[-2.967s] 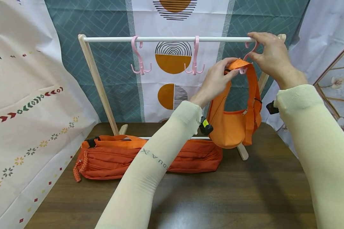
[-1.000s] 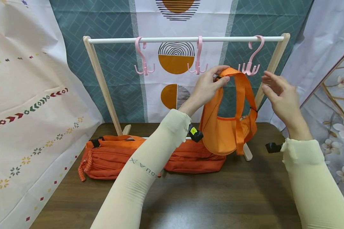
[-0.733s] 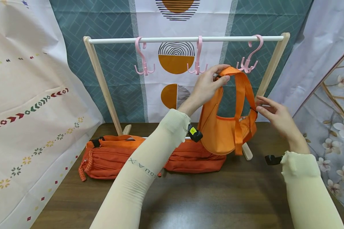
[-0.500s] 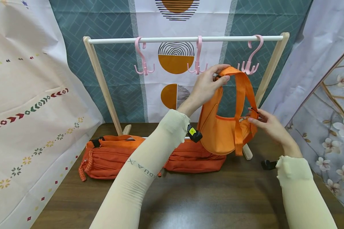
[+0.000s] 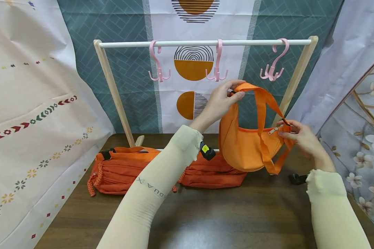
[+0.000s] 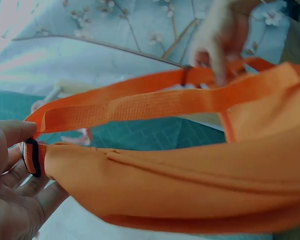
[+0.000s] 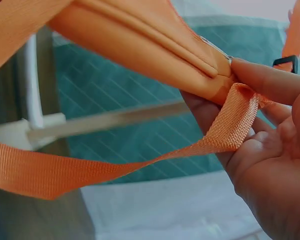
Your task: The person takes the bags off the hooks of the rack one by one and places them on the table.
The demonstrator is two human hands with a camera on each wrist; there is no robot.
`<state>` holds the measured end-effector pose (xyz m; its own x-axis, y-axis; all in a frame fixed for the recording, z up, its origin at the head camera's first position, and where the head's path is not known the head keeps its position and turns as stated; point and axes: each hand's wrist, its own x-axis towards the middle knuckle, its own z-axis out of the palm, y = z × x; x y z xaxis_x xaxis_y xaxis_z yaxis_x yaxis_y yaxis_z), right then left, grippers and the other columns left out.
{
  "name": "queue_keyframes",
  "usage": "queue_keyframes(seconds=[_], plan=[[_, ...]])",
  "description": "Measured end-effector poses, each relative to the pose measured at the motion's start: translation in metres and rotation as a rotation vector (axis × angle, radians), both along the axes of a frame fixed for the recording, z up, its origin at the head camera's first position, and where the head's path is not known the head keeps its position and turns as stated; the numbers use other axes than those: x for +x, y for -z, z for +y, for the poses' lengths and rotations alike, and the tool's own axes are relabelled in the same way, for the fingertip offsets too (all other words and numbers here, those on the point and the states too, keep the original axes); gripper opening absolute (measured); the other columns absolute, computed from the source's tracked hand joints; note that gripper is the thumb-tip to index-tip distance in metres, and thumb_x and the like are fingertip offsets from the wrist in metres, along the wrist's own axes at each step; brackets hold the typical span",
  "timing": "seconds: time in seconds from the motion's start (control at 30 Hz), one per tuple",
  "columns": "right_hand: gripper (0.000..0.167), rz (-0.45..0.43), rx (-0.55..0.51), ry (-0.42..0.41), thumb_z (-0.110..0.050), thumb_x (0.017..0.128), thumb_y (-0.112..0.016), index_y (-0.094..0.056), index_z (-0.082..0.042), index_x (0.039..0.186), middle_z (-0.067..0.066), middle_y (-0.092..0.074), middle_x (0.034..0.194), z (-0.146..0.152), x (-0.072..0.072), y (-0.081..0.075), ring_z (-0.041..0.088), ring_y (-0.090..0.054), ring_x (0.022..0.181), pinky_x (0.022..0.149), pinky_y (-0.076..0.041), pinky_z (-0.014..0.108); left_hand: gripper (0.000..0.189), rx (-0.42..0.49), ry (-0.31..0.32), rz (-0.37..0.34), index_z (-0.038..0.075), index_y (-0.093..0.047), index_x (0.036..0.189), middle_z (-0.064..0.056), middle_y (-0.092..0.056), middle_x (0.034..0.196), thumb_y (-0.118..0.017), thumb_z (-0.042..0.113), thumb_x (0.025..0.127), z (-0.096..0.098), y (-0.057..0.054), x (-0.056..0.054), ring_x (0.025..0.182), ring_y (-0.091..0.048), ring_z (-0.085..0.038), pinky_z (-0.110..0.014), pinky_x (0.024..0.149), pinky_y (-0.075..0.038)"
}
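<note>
An orange shoulder bag (image 5: 246, 148) hangs in the air between both hands, below the rack's right part. My left hand (image 5: 219, 102) pinches the strap end by a black buckle at the bag's upper left; the left wrist view shows thumb and fingers around that strap (image 6: 140, 110). At the zipper end, my right hand (image 5: 303, 138) pinches the bag's right corner, with the zipper pull beside the thumb. In the right wrist view a loose strap tail (image 7: 90, 170) loops down from these fingers. Above the bag, a pink hook (image 5: 272, 71) hangs with nothing on it.
A white rod (image 5: 187, 43) on wooden posts also carries a middle pink hook (image 5: 217, 65) and a left pink hook (image 5: 157, 65). Behind my left forearm, red-orange bags (image 5: 118, 173) lie on the brown table (image 5: 224, 214). Patterned cloths hang at the back and sides.
The bag has come off the right hook and moved lower. My right hand has left the hook and gripped the bag's right corner, pulling it rightward; my left hand kept its hold.
</note>
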<state>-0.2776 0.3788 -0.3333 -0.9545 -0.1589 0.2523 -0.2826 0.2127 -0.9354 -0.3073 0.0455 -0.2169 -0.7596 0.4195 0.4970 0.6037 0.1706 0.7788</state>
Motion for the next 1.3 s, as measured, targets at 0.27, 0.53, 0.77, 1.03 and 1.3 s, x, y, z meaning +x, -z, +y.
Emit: queue_keyframes(seconds=[0.27,0.53,0.77,1.03,1.3], plan=[[0.040,-0.025,-0.065,0.072,0.006,0.098,-0.066,-0.073,-0.028,0.118,-0.011,-0.076,0.099,0.029,0.013,-0.028,0.007,-0.071,0.082,0.070,-0.057,0.019,0.041,-0.081,-0.016,0.005,0.011,-0.060,0.146,-0.005,-0.066,0.121,-0.063,0.018,0.105,-0.017,0.035,-0.006,0.096,-0.068,-0.016,-0.023,0.079,-0.052],[0.038,0.036,0.010,0.170,-0.002,0.098,-0.069,-0.069,-0.027,0.126,-0.016,-0.075,0.097,0.041,0.018,-0.048,0.001,-0.071,0.082,0.070,-0.056,0.014,0.040,-0.044,0.029,-0.065,0.009,-0.060,0.145,-0.010,-0.066,0.115,-0.063,0.015,0.106,-0.022,0.080,-0.009,0.089,-0.070,-0.019,-0.025,0.074,-0.056],[0.036,0.089,-0.007,0.319,-0.008,0.096,-0.072,-0.071,-0.023,0.129,-0.020,-0.073,0.092,0.042,0.024,-0.052,-0.004,-0.069,0.079,0.068,-0.054,0.011,0.029,-0.013,0.056,-0.082,0.011,-0.066,0.134,-0.006,-0.065,0.115,-0.063,0.014,0.105,-0.019,0.112,-0.009,0.084,-0.067,-0.014,-0.028,0.069,-0.058],[0.040,0.135,-0.041,0.522,-0.007,0.096,-0.071,-0.069,-0.021,0.133,-0.026,-0.071,0.087,0.043,0.036,-0.044,-0.008,-0.064,0.075,0.058,-0.047,0.009,0.026,-0.043,0.041,-0.079,0.013,-0.070,0.129,-0.003,-0.064,0.107,-0.067,0.012,0.103,-0.001,0.140,-0.001,0.086,-0.061,-0.010,-0.020,0.071,-0.048],[0.039,0.080,-0.054,0.716,-0.010,0.097,-0.072,-0.069,-0.032,0.129,-0.031,-0.065,0.082,0.048,0.043,-0.035,-0.013,-0.060,0.073,0.062,-0.044,0.004,0.025,0.067,-0.012,-0.218,0.014,-0.074,0.123,0.004,-0.063,0.102,-0.073,0.010,0.098,0.024,0.164,0.011,0.098,-0.067,-0.006,-0.023,0.080,-0.058]])
